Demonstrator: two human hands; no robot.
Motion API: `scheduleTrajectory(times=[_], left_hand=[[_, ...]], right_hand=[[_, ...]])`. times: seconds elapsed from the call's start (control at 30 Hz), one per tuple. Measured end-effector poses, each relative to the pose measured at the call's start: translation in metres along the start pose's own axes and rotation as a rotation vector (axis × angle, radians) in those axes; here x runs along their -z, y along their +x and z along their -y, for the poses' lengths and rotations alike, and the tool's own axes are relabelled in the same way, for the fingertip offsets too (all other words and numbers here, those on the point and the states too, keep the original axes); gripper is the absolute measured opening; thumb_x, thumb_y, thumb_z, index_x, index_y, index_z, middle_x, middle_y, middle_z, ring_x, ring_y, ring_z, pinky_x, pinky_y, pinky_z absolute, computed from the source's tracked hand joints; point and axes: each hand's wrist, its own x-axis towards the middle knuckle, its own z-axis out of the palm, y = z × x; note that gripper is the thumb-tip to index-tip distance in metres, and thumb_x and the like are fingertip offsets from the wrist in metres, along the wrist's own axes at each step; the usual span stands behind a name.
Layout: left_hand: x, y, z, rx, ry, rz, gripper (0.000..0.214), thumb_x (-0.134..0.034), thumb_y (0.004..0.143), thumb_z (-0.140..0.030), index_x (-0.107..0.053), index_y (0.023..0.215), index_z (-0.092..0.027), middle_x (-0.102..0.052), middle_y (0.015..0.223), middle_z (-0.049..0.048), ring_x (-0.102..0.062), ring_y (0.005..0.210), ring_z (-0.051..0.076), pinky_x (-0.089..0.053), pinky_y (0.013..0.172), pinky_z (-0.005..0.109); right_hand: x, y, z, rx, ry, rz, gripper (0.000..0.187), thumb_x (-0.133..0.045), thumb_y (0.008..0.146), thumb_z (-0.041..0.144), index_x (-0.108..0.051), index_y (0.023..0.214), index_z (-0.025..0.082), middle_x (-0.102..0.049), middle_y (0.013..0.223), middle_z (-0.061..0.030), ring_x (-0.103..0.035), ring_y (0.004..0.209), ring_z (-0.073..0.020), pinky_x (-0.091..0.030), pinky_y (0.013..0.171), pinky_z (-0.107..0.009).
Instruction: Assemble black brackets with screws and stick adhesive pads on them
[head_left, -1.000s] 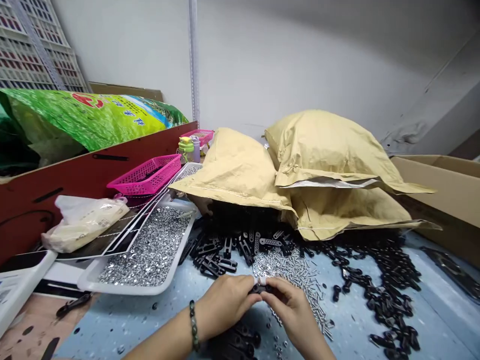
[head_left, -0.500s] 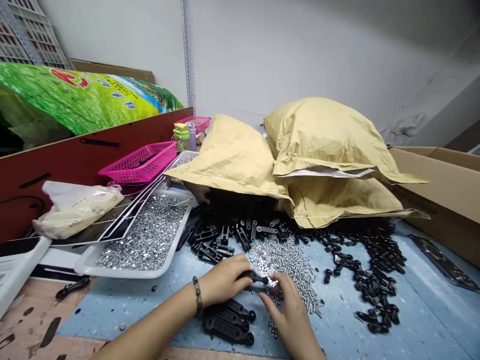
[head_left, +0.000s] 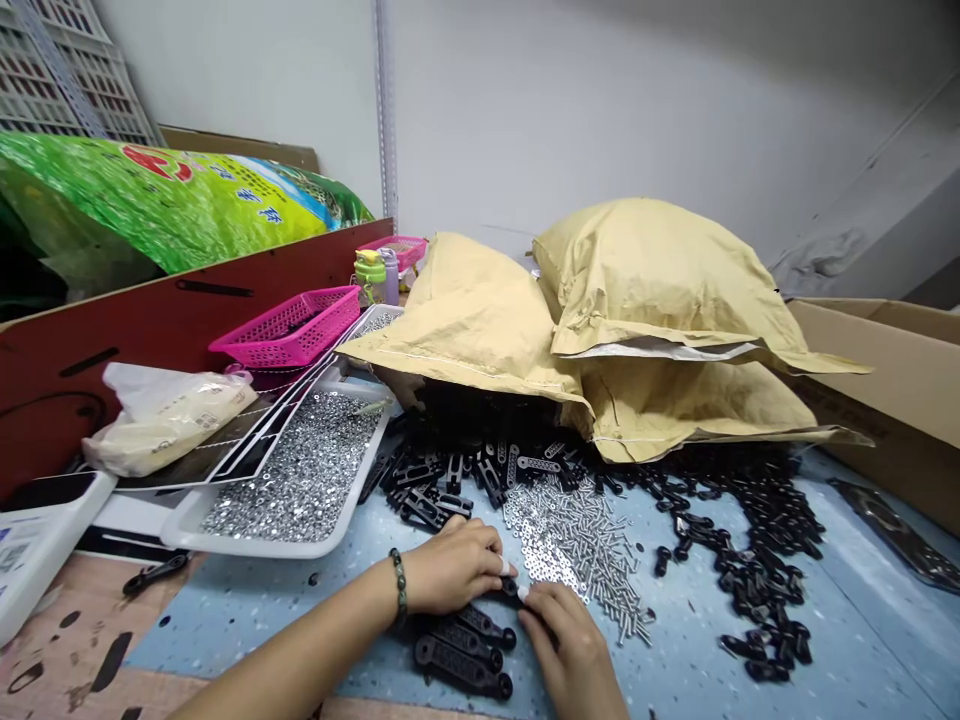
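Observation:
Both hands meet low in the middle of the blue speckled work mat [head_left: 247,620]. My left hand [head_left: 450,567] and my right hand [head_left: 562,640] pinch a small black plastic part [head_left: 512,590] between their fingertips, and most of it is hidden. Just below my left hand lies a row of long black plastic links [head_left: 461,655]. A loose pile of silver screws and washers [head_left: 577,545] spreads just above my right hand. Further black parts [head_left: 427,490] lie beyond it.
A white tray of silver nuts [head_left: 300,480] stands to the left, with a pink basket [head_left: 292,325] behind it. Tan paper sacks [head_left: 660,300] lean at the back over the black parts. A long trail of black pieces [head_left: 750,570] runs along the right, beside a cardboard box [head_left: 885,400].
My hands have dropped slightly toward the row of black links. The small black part now shows less between my fingertips.

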Motion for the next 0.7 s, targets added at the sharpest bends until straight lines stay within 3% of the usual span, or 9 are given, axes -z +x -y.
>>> scheduleTrajectory(times=[0.27,0.33,0.43,0.5,0.57,0.63,0.7], left_hand=[[0.003,0.0,0.002,0.02,0.035,0.032,0.016,-0.059,0.09,-0.026,-0.069,0.103,-0.029,-0.063,0.098,0.001,-0.056,0.098,0.02,-0.034,0.088,0.032],[0.002,-0.007,-0.001,0.027,0.049,0.036,0.015,-0.06,0.089,-0.025,-0.069,0.1,-0.03,-0.064,0.096,0.0,-0.057,0.096,0.019,-0.035,0.088,0.032],[0.004,-0.019,-0.009,0.058,0.1,0.022,0.015,-0.059,0.089,-0.022,-0.068,0.099,-0.028,-0.064,0.094,0.001,-0.058,0.093,0.021,-0.039,0.086,0.034],[0.01,-0.024,-0.013,0.11,0.129,-0.026,0.016,-0.058,0.088,-0.021,-0.066,0.101,-0.025,-0.064,0.096,0.0032,-0.058,0.094,0.024,-0.041,0.085,0.036],[0.018,-0.024,-0.016,0.169,0.139,-0.148,0.025,-0.055,0.089,-0.019,-0.061,0.112,-0.023,-0.061,0.106,0.0063,-0.057,0.099,0.024,-0.043,0.087,0.036],[0.027,-0.015,-0.02,0.213,0.181,-0.311,0.04,-0.051,0.089,-0.017,-0.048,0.129,-0.02,-0.054,0.123,0.0102,-0.05,0.114,0.025,-0.039,0.097,0.037],[0.032,0.003,-0.025,0.247,0.249,-0.356,0.053,-0.052,0.085,-0.012,-0.039,0.136,-0.017,-0.05,0.131,0.0135,-0.042,0.125,0.028,-0.029,0.106,0.042]], right_hand=[[0.002,0.005,0.005,-0.051,-0.021,0.026,0.013,-0.049,0.092,0.028,-0.059,0.086,0.023,-0.061,0.084,-0.0039,-0.06,0.08,-0.0196,-0.049,0.071,-0.029],[0.002,0.028,0.007,-0.098,-0.063,-0.003,0.012,-0.05,0.091,0.031,-0.059,0.088,0.023,-0.061,0.085,-0.0046,-0.061,0.08,-0.0199,-0.05,0.07,-0.03],[-0.007,0.08,0.004,-0.195,-0.143,-0.161,0.017,-0.051,0.09,0.031,-0.056,0.1,0.019,-0.062,0.094,-0.0099,-0.061,0.084,-0.0237,-0.051,0.073,-0.035],[-0.013,0.112,0.0,-0.193,-0.159,-0.206,0.02,-0.051,0.088,0.026,-0.056,0.105,0.016,-0.063,0.094,-0.0123,-0.062,0.086,-0.0266,-0.05,0.075,-0.04],[-0.015,0.129,-0.002,-0.157,-0.167,-0.219,0.021,-0.05,0.086,0.017,-0.056,0.106,0.014,-0.065,0.092,-0.0134,-0.062,0.085,-0.0277,-0.051,0.074,-0.04],[-0.01,0.125,0.0,-0.091,-0.177,-0.219,0.026,-0.046,0.085,0.011,-0.057,0.108,0.015,-0.065,0.093,-0.013,-0.062,0.087,-0.0266,-0.051,0.075,-0.04],[0.002,0.104,0.005,0.018,-0.186,-0.181,0.031,-0.043,0.086,0.01,-0.058,0.11,0.02,-0.066,0.095,-0.0088,-0.061,0.089,-0.0226,-0.05,0.078,-0.036]])
